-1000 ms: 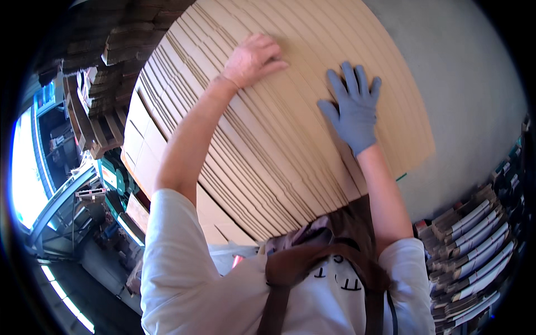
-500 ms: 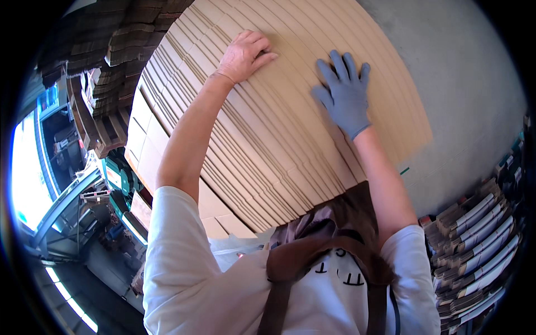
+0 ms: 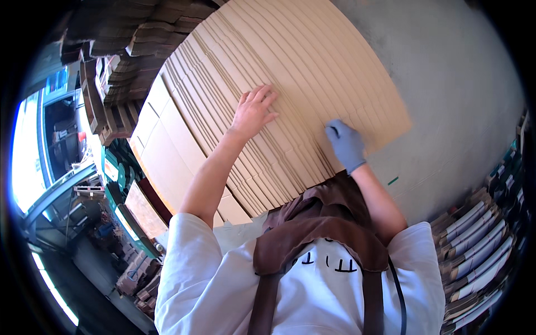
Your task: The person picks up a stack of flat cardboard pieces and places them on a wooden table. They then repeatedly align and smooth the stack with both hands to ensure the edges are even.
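Flat brown cardboard sheets (image 3: 312, 67) lie fanned out in front of me, their edges overlapping in many narrow steps. My bare left hand (image 3: 255, 110) rests on the stepped edges near the middle, fingers apart and stretched out. Nearer my body, to the right, my right hand (image 3: 345, 145) in a grey glove is closed with its fingers curled in, over the near right part of the fan. Whether a sheet edge is inside that fist is hidden.
Stacks of cardboard (image 3: 151, 33) on a wooden pallet (image 3: 114, 124) stand at the far left. More bundled cardboard (image 3: 474, 245) is piled at the right. Grey floor (image 3: 446, 128) runs along the right side, with a small green mark (image 3: 393, 181).
Both hands have come nearer my body. My right hand went from spread fingers to a closed fist, while the left hand's fingers straightened out on the sheets.
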The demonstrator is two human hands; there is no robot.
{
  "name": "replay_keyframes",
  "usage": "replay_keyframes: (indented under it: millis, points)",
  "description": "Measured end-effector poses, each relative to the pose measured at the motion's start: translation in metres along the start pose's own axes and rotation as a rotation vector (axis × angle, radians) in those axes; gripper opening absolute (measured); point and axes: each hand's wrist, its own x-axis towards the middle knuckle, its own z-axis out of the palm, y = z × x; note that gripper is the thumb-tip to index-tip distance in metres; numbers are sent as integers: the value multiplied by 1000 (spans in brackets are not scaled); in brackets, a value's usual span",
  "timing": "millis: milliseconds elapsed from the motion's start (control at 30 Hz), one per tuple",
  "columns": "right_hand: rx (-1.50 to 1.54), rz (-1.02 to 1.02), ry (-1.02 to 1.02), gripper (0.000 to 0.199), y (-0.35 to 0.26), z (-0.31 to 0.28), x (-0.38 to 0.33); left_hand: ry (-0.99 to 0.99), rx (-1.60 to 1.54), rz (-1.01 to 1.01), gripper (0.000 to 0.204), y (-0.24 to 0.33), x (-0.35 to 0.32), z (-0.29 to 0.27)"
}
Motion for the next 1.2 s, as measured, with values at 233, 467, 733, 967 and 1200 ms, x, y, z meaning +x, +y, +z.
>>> replay_keyframes:
  millis: [233, 467, 733, 967, 1200]
  points:
    - [-195, -8, -17, 19, -28, 49, 28, -69, 234, 104, 47, -3, 18, -8]
    - [-226, 21, -42, 19, -26, 47, 28, -40, 187, 382, 34, -10, 48, -5]
    - [-140, 41, -85, 20, -30, 49, 26, -114, 222, 438, 33, -15, 50, -12]
    - [-82, 74, -145, 24, -24, 47, 34, -254, 199, 422, 34, -7, 67, -27]
    - [-92, 64, -189, 26, -26, 42, 41, -332, 214, 429, 32, -2, 80, -37]
